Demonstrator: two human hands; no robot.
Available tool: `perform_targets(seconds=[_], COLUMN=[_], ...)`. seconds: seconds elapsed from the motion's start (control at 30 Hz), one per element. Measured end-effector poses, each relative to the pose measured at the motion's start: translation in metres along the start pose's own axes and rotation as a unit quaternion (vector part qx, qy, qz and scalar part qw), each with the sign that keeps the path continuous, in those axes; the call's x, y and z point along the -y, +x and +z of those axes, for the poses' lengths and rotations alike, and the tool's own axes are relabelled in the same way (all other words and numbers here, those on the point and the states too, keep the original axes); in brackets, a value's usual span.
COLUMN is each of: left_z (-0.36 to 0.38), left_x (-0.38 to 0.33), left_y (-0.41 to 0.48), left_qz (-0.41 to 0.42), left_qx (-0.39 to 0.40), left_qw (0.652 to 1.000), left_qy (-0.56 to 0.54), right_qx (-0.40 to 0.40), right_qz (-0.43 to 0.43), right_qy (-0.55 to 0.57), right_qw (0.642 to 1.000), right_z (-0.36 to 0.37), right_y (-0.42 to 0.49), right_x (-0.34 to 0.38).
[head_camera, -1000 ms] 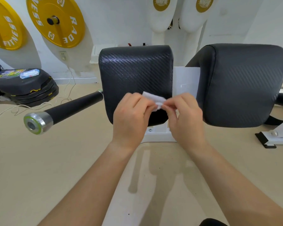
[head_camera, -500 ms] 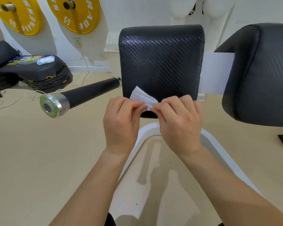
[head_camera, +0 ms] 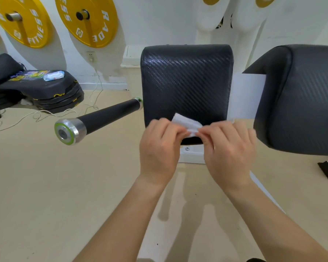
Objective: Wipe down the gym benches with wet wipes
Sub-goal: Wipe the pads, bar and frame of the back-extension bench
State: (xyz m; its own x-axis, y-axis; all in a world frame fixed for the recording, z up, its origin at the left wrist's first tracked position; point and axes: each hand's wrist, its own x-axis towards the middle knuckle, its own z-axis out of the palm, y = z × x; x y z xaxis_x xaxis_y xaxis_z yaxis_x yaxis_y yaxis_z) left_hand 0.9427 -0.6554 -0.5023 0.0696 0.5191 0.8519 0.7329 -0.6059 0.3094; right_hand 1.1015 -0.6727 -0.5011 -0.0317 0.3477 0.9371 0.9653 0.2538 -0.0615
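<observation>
A folded white wet wipe [head_camera: 187, 123] is held between both hands in front of the lower edge of the left black bench pad [head_camera: 186, 84]. My left hand [head_camera: 159, 150] pinches its left side with curled fingers. My right hand [head_camera: 229, 150] pinches its right side. A second black pad [head_camera: 301, 99] sits to the right, separated from the first by a white frame plate [head_camera: 244, 95]. The wipe is partly unfolded, and its lower part is hidden behind my fingers.
A black handle bar with a silver end cap [head_camera: 70, 131] sticks out to the left of the pad. Stacked black plates [head_camera: 45, 93] with a wipe packet [head_camera: 54, 75] on top lie at left. Yellow weight plates [head_camera: 87, 17] hang on the wall. Loose cables [head_camera: 36, 116] trail over the beige floor.
The view has shifted, so the pads sit differently in frame. Both hands stay together on the wipe, which has opened out a little between the fingers.
</observation>
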Motion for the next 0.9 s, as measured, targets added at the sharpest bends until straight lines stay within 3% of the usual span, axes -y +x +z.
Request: perform_targets(seconds=[0.17, 0.3, 0.4, 0.6, 0.73, 0.9], left_z=[-0.027, -0.027, -0.018, -0.008, -0.007, 0.008], left_x=[0.029, 0.032, 0.021, 0.002, -0.034, -0.079], left_y=[-0.003, 0.032, 0.018, -0.031, -0.008, 0.023], left_qz=[-0.035, -0.052, -0.05, -0.036, -0.032, -0.078], left_qx=[-0.009, -0.037, -0.015, 0.053, 0.076, 0.128], left_qw=[0.998, 0.997, 0.998, 0.998, 0.996, 0.978], left_qy=[0.044, 0.049, 0.029, 0.008, -0.039, -0.146], right_qx=[0.01, -0.008, -0.002, 0.1, 0.114, 0.189], right_qz=[-0.053, -0.038, -0.021, -0.036, 0.063, 0.183], right_qy=[0.02, 0.015, 0.013, -0.001, 0.103, 0.261], right_qw=[0.998, 0.999, 1.0, 0.994, 0.986, 0.929], right_z=[0.02, 0.026, 0.018, -0.006, -0.035, -0.077], right_y=[0.014, 0.051, 0.04, -0.018, -0.002, 0.014], right_x=[0.035, 0.037, 0.027, 0.005, -0.02, -0.031])
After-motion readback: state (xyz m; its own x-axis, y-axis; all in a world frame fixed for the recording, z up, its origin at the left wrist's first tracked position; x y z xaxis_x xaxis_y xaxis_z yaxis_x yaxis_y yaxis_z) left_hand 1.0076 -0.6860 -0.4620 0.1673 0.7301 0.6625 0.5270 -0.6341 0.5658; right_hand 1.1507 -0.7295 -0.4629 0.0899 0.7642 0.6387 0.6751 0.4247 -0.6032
